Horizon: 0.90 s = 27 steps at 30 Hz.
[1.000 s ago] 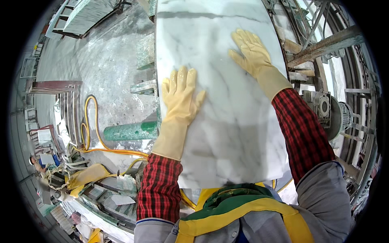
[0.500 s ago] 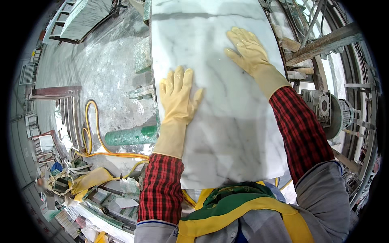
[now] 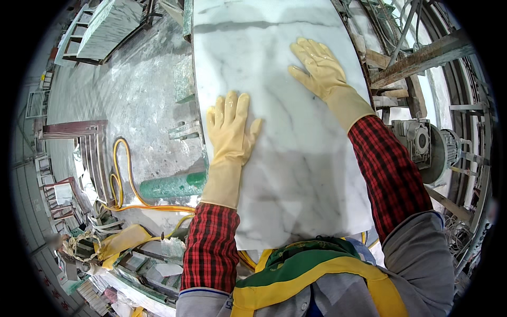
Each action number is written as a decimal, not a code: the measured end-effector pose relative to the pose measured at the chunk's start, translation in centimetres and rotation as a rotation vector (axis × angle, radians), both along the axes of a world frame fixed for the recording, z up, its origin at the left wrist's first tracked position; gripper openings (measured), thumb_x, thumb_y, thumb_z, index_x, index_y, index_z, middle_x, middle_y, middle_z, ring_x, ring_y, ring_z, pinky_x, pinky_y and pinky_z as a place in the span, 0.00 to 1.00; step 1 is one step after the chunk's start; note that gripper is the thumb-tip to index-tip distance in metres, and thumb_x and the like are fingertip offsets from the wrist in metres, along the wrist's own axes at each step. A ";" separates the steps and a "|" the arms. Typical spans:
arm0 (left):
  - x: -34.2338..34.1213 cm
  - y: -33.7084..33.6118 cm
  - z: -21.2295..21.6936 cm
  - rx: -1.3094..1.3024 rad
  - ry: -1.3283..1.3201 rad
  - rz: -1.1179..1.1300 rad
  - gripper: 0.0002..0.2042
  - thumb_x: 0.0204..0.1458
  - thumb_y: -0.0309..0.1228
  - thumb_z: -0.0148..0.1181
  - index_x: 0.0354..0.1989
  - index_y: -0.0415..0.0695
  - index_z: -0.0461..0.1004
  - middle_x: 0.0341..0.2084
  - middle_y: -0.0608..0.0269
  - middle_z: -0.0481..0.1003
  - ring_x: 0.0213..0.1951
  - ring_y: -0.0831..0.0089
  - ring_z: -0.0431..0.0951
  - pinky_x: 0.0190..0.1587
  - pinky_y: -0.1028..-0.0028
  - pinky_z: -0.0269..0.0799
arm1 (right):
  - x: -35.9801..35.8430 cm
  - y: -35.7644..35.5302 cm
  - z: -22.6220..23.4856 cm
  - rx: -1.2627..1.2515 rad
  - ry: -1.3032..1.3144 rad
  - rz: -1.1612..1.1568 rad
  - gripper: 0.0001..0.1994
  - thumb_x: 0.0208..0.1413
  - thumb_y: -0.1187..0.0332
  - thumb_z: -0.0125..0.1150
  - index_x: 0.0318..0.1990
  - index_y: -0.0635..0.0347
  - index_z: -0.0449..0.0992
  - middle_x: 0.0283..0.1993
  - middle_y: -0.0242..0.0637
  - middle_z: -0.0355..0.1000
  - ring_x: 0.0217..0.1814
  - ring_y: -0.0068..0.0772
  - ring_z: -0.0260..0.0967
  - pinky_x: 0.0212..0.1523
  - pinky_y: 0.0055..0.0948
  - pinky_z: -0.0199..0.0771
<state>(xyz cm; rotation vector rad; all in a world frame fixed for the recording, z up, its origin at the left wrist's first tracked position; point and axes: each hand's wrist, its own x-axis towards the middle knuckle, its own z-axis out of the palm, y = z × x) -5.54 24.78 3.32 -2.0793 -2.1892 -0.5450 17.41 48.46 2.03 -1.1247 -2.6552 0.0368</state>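
Observation:
A large white marble slab (image 3: pixel 296 158) with grey veins lies flat before me, its near edge close to my apron (image 3: pixel 306 264). Both my hands wear wet-looking cream rubber gloves, and red-and-black checked sleeves cover the forearms. My left hand (image 3: pixel 231 127) rests palm down near the slab's left edge, fingers stretched out and thumb apart. Farther off, toward the right edge, my right hand (image 3: pixel 319 68) lies flat with its fingers extended and thumb spread. Neither hand holds anything; both seem to touch the polished surface.
Right of the slab stand a motor (image 3: pixel 422 142) and a wooden beam (image 3: pixel 422 58). On the left are a green cylinder (image 3: pixel 171 185), a looping yellow hose (image 3: pixel 117 169) and a brown metal frame (image 3: pixel 79 129). Another marble block (image 3: pixel 111 29) sits on a rack at the far left.
The view has shifted slightly. Both gloved hands keep nearly the same flat pose and place on the slab; nothing was picked up or released.

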 end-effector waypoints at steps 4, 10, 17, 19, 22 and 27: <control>-0.3 0.4 0.3 -0.011 -0.007 -0.012 0.34 0.66 0.46 0.67 0.78 0.49 0.68 0.76 0.45 0.68 0.74 0.35 0.66 0.75 0.41 0.57 | -0.1 0.1 0.6 -0.011 -0.007 0.000 0.34 0.76 0.44 0.56 0.81 0.51 0.67 0.88 0.43 0.59 0.91 0.46 0.50 0.91 0.45 0.44; -0.4 1.0 0.6 -0.029 0.018 -0.001 0.33 0.66 0.47 0.66 0.78 0.48 0.69 0.75 0.45 0.69 0.74 0.35 0.66 0.75 0.41 0.57 | -0.3 0.4 0.9 -0.042 0.006 -0.004 0.34 0.76 0.44 0.56 0.81 0.51 0.67 0.88 0.42 0.59 0.91 0.45 0.50 0.91 0.45 0.44; -0.6 1.9 1.1 -0.056 0.005 0.003 0.34 0.66 0.47 0.67 0.78 0.49 0.69 0.76 0.45 0.69 0.74 0.35 0.66 0.76 0.41 0.57 | -0.6 0.9 0.6 -0.023 -0.004 -0.010 0.34 0.76 0.44 0.55 0.82 0.49 0.67 0.88 0.42 0.59 0.91 0.44 0.50 0.91 0.44 0.43; -0.7 2.1 0.9 -0.030 0.011 0.004 0.34 0.63 0.46 0.69 0.77 0.50 0.70 0.75 0.46 0.70 0.74 0.37 0.67 0.75 0.41 0.57 | -0.7 1.0 0.7 -0.030 -0.008 -0.018 0.33 0.76 0.44 0.55 0.81 0.49 0.67 0.88 0.42 0.59 0.91 0.44 0.50 0.91 0.44 0.43; -1.0 2.3 0.3 0.021 0.017 -0.002 0.36 0.58 0.44 0.74 0.75 0.51 0.70 0.74 0.48 0.71 0.74 0.40 0.67 0.75 0.40 0.58 | -0.8 1.1 0.9 -0.027 -0.018 -0.019 0.33 0.76 0.44 0.55 0.82 0.49 0.67 0.88 0.41 0.59 0.91 0.44 0.51 0.91 0.44 0.44; -1.1 2.9 0.8 -0.058 0.013 0.009 0.33 0.65 0.46 0.67 0.78 0.50 0.69 0.76 0.46 0.69 0.75 0.37 0.66 0.77 0.41 0.56 | -0.9 1.6 0.8 -0.013 -0.030 -0.029 0.33 0.76 0.44 0.55 0.81 0.48 0.67 0.88 0.40 0.59 0.91 0.44 0.51 0.91 0.44 0.44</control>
